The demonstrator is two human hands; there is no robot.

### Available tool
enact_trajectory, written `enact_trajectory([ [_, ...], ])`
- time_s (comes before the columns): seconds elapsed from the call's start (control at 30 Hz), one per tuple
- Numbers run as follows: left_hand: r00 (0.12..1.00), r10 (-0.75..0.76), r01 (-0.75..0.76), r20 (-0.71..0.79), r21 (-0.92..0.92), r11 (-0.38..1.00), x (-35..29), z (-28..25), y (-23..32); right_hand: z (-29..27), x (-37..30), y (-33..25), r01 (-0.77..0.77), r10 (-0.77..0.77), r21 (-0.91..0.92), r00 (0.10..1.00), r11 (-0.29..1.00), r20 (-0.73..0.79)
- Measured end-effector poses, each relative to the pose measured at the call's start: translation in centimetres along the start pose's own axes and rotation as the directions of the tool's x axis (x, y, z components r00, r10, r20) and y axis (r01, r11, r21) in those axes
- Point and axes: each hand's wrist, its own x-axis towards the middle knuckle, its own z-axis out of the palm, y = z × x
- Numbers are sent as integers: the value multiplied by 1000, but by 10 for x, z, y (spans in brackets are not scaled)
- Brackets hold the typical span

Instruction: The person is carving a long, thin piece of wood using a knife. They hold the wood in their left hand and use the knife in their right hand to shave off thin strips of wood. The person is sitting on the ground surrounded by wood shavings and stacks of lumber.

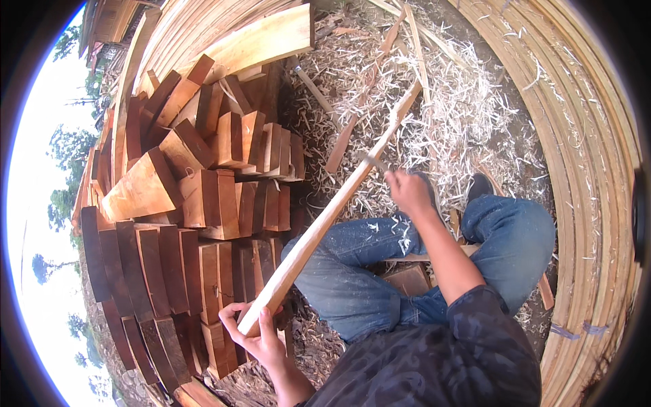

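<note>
A long pale wooden pole (325, 220) slants from my lower left toward the far middle, passing over my left leg. Its far end is narrower and its faces look freshly shaved. My left hand (264, 346) is closed round the near end, thumb on one side and fingers on the other. In my right hand (409, 192) is a knife, closed in the fist so that its handle is hidden. The knife's narrow grey blade (373, 161) lies against or just over the pole's upper part; I cannot tell which.
Cut timber blocks (220, 203) are piled high on the left, close to the pole. Pale shavings (468, 115) cover the ground ahead, with loose wood strips (341, 144) among them. Bundled long slats (576, 136) line the right side. A thick board (261, 41) tops the pile.
</note>
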Motion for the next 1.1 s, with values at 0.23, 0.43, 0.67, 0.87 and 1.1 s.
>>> enact_trajectory([
  [0.23, 998, 38, -38, 40, -6, 999, -5, 1, 8, -13, 30, 46, 107, -204, -391, 955, 914, -214],
  [0.43, 999, 45, -45, -1, 0, 999, 1, 4, 13, 17, -1, 12, 407, -423, -123, 893, 905, -156],
  [0.67, 999, 46, -46, -11, 41, 998, -13, 16, 24, -8, 23, 43, -5, -32, -142, 964, 990, -262],
  [0.87, 999, 32, -33, 34, 31, 999, 4, -3, 12, 5, 28, 38, 262, -257, -33, 906, 965, -336],
  [1.1, 985, 38, -27, 166, -68, 997, 10, -8, 25, 43, 19, 83, 160, -175, -71, 900, 985, -400],
])
